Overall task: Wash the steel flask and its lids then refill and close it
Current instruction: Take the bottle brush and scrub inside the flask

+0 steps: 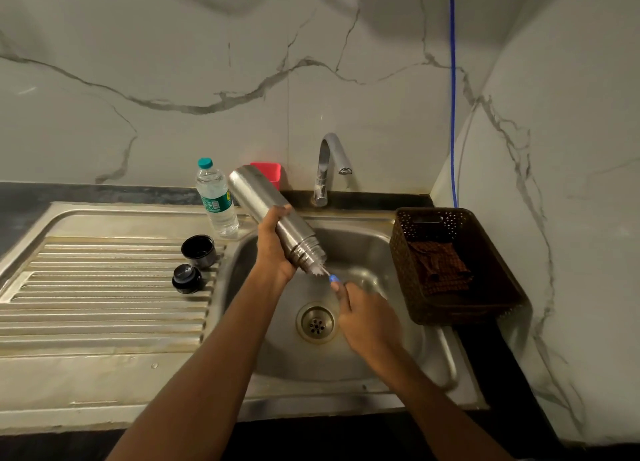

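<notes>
We are mid-wash. Our left hand (275,249) wraps the steel flask (263,204), tilted mouth-down over the sink (304,363). Our right hand (363,316) grips what looks like a bottle brush (323,272) in the flask's mouth. The cup lid (198,251) and stopper (187,278) wait at the drainboard's (104,304) right edge. Washing them, rinsing, refilling and closing remain.

Flask (263,211) above sink (363,249), lids (198,251) left.

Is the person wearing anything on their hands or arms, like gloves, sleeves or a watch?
Nothing visible. The left hand and right hand are bare, with no gloves, rings or watch showing, and no sleeve appears on either forearm within the frame.
</notes>
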